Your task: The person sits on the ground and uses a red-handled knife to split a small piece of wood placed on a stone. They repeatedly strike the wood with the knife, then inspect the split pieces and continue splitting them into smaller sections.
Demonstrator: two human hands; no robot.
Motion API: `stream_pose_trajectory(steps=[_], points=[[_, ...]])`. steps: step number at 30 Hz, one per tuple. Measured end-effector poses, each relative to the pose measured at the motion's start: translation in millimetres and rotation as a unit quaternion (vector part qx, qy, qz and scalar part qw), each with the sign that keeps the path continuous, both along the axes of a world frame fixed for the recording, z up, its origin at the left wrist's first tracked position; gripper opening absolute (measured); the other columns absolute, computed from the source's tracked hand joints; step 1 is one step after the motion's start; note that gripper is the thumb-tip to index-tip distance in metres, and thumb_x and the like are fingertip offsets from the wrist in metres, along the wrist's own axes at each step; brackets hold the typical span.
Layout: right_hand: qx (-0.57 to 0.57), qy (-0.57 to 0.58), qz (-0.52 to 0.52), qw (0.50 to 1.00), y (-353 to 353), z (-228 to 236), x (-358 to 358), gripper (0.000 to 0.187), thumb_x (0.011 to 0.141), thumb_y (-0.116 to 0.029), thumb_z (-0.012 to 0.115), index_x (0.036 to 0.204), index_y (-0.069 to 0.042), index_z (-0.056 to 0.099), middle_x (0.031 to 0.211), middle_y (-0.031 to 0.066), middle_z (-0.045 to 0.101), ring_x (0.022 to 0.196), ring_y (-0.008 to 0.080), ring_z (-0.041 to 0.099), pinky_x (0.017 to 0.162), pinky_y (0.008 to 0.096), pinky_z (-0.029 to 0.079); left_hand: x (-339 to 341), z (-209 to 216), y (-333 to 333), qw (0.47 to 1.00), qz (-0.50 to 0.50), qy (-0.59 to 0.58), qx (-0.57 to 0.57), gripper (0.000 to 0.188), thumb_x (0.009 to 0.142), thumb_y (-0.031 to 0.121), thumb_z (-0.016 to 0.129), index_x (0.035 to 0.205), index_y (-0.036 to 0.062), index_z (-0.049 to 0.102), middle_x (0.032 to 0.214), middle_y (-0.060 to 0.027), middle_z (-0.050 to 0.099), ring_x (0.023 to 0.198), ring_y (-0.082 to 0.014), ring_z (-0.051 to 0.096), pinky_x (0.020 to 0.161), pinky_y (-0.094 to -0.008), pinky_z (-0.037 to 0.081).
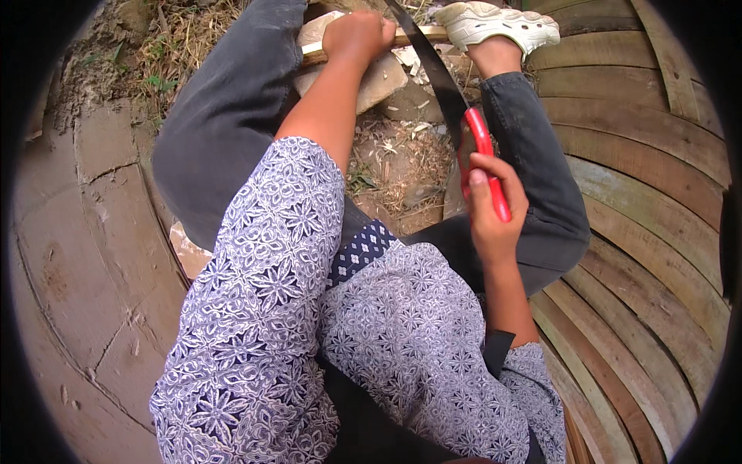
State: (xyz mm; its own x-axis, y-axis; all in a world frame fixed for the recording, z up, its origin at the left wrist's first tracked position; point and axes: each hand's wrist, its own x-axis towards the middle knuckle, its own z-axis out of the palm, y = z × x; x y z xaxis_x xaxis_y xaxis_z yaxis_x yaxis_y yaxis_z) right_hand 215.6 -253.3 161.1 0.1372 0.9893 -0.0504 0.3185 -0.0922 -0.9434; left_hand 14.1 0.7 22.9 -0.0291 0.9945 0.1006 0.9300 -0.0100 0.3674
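My right hand [497, 203] is closed around the red handle [481, 135] of a hand saw. Its dark, long blade [434, 66] slants up and to the left, crossing over a pale wooden strip [314, 54]; whether the teeth touch the wood I cannot tell. At the far side, my left hand [357, 37] makes a fist around that strip, just left of the blade. Beneath the strip lies a flat stone [380, 83]. My foot in a white clog [495, 23] is at the strip's right end.
Weathered wooden planks [618, 131] form a slatted surface along the right. A cracked grey-brown slab [100, 255] covers the left. Between my bent legs, the dirt ground [398, 155] carries wood chips, straw and stones. Dry grass [174, 54] grows at the far left.
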Motion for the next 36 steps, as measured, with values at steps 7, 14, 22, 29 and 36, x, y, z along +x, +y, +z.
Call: stream_pose_trajectory(steps=[7,14,22,29,36], points=[[-0.013,-0.065,0.002,0.998,-70.1,24.8,13.3,0.017,0.095,0.0,0.067,0.112,0.0,0.07,0.102,0.0081,0.071,0.09,0.0121,0.064,0.083,0.0274,0.051,-3.6,10.9,-8.0,0.999,0.009,-0.043,0.0,0.036,0.087,0.035,0.058,0.084,0.0037,0.076,0.089,-0.023,0.074,0.085,-0.0402,0.072,0.078,-0.0497,0.057],[0.076,-0.047,0.031,0.996,-8.0,-0.4,-0.5,0.015,0.097,-0.002,0.064,0.11,0.0,0.07,0.103,0.0079,0.072,0.088,0.0111,0.064,0.079,0.0252,0.05,0.7,-0.6,-21.9,0.996,-0.006,-0.045,0.08,0.034,0.086,0.035,0.061,0.083,0.0038,0.075,0.085,-0.0219,0.073,0.08,-0.039,0.072,0.076,-0.0493,0.058],[0.074,0.021,0.009,0.997,74.5,-47.7,-28.3,0.019,0.096,-0.009,0.067,0.114,-0.003,0.072,0.105,0.0074,0.072,0.093,0.0122,0.065,0.085,0.0269,0.05,-0.3,13.7,-12.4,0.999,-0.014,-0.035,0.028,0.039,0.088,0.037,0.057,0.085,0.0036,0.076,0.086,-0.0234,0.073,0.081,-0.04,0.073,0.076,-0.0504,0.057],[-0.059,-0.021,-0.053,0.997,-89.8,28.7,20.1,0.017,0.097,-0.005,0.066,0.113,-0.003,0.071,0.105,0.0063,0.071,0.09,0.0111,0.064,0.082,0.0253,0.05,5.1,-7.4,-0.2,1.0,-0.008,-0.006,0.018,0.041,0.092,0.045,0.05,0.093,0.0156,0.079,0.103,-0.0096,0.076,0.089,-0.0307,0.074,0.075,-0.0469,0.059],[0.087,-0.049,0.032,0.995,29.8,-12.7,-18.8,0.015,0.096,-0.005,0.066,0.11,-0.001,0.071,0.1,0.0065,0.072,0.087,0.0109,0.064,0.079,0.0258,0.051,-2.2,-22.7,-7.2,0.995,-0.004,-0.001,0.102,0.038,0.091,0.044,0.055,0.09,0.0139,0.078,0.098,-0.0094,0.076,0.085,-0.0302,0.074,0.074,-0.0458,0.059]])
